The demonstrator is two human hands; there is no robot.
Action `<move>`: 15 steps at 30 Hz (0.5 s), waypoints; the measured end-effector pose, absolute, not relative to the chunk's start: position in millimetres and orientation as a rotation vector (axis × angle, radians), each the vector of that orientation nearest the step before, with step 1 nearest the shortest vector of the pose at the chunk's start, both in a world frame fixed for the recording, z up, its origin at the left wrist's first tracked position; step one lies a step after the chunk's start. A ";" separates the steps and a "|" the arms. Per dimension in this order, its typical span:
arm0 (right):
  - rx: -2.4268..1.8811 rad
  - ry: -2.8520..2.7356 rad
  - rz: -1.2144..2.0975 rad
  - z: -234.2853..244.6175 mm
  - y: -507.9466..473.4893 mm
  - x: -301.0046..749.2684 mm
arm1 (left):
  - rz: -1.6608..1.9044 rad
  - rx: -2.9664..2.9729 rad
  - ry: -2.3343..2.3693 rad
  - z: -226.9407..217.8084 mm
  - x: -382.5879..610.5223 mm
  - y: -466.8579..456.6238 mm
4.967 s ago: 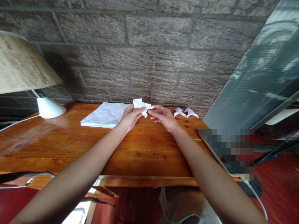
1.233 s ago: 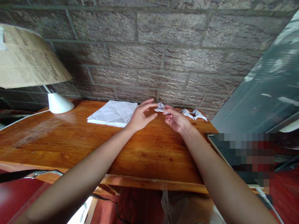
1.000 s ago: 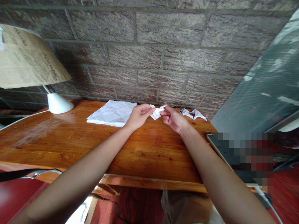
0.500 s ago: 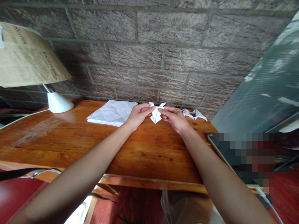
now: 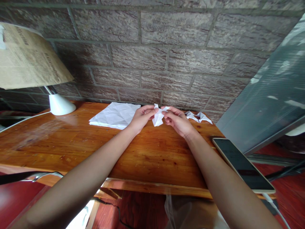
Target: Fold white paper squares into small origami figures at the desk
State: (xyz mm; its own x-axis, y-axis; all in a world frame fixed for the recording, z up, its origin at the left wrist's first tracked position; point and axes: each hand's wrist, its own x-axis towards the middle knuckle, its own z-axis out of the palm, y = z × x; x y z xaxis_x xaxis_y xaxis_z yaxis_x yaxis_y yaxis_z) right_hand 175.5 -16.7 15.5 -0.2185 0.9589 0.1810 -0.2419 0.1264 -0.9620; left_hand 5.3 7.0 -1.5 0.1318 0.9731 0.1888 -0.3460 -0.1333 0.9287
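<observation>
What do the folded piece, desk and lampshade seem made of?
Folded piece: matt white paper, by its crisp folds. Desk: wood, probably varnished, by grain, knots and glossy sheen. Lampshade: likely matt paper, given newspaper-style print; printed cloth is possible.

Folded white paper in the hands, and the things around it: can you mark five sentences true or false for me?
1. The left hand and right hand both hold the folded white paper. True.
2. The paper stack is right of the right hand. False: the paper stack lies to the left.
3. The lamp has writing on its shade. True.
4. The dark-screened device is beside the lamp. False: it is at the table's right end.
5. More folded paper lies to the right of the right hand. True.
</observation>
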 end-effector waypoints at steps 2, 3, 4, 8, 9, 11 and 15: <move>-0.820 -1.276 1.358 16.3 -17.5 175.4 | 1.368 1.103 0.745 -1.4 5.2 7.4; -0.826 -1.276 1.360 16.7 -17.9 175.4 | 1.370 1.092 0.738 -1.4 4.9 7.6; -0.830 -1.277 1.363 17.1 -18.2 175.4 | 1.369 1.083 0.733 -1.4 4.6 7.9; -0.841 -1.291 1.356 18.2 -19.6 175.5 | 1.365 1.049 0.744 -1.7 3.2 9.1; -0.843 -1.297 1.352 18.4 -20.0 175.4 | 1.369 1.039 0.746 -1.8 3.1 9.5; -0.842 -1.308 1.339 18.7 -20.5 175.3 | 1.380 1.024 0.741 -1.8 3.1 10.1; -0.854 -1.349 1.273 18.3 -20.2 174.8 | 1.401 1.033 0.702 -0.5 3.6 10.1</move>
State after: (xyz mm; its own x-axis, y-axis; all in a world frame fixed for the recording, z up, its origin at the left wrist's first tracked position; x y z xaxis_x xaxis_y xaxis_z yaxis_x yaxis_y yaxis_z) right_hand 174.8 -20.2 18.3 -0.1996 0.9573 0.2093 -0.1538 0.1803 -0.9715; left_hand 3.6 10.1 -0.5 0.0927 0.9796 0.1784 -0.4438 -0.1198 0.8881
